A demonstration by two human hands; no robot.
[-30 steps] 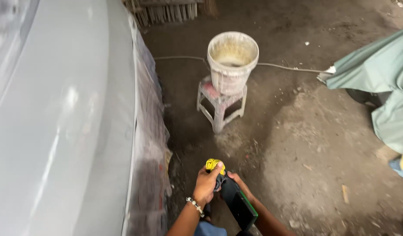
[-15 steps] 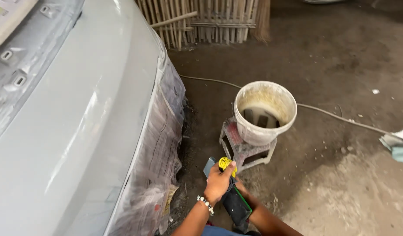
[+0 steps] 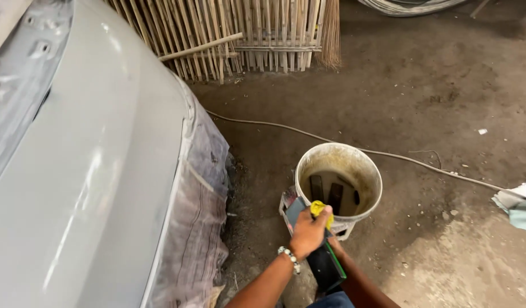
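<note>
Left hand [image 3: 308,232] is out front, fingers curled tight over a yellow sponge [image 3: 319,209] that peeks past the fingertips at the near rim of the white bucket [image 3: 365,171]. Under that hand lies a dark sanding block [image 3: 324,267] with a green edge; the right hand [image 3: 334,246] is tucked beneath it, fingers hidden, grip impossible to tell. Grey car panel [image 3: 92,171] sits left.
</note>
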